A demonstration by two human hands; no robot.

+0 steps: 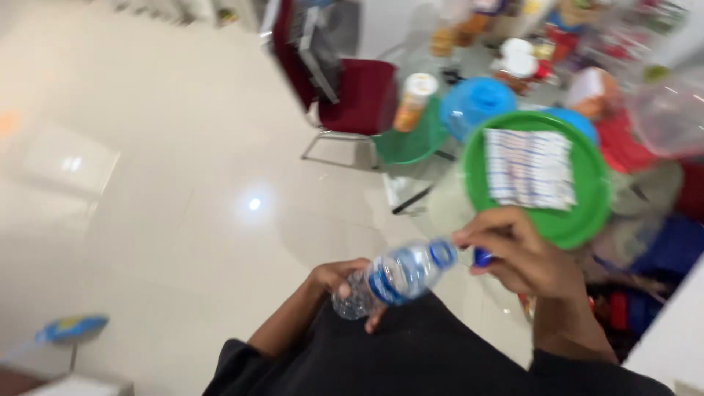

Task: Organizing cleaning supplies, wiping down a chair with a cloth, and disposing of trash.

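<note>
Presently, the left hand [345,282] grips the lower body of a clear plastic water bottle [396,277], fingers wrapped round its crinkled base, thumb on the near side. The bottle lies tilted, base low at the left, neck rising to the right, and it carries a blue label band. It is held in front of the person's dark-clothed torso, above the pale tiled floor [161,161].

The right hand [513,253] sits at the neck end of the bottle, closed in a pinch around a small blue cap [482,257]. The cap shows just beyond the bottle's mouth; motion blur prevents telling whether it is seated on the neck or already clear of it. The bottle thus spans the gap between the two hands, base in the left, mouth touching or just beside the right fingertips.

Surroundings: a round green tray [579,220] lies just beyond the right hand, bearing a white printed packet sheet [529,167]. Further back stand a blue bowl-shaped lid [477,103], a green basin [411,143] with an orange-and-white cylindrical container [414,101] in or behind it, and a red chair [352,92] with metal legs. A blurred clear plastic container [671,110] shows at the right edge. A blue flat object [72,328] lies at lower left on the floor.
</note>
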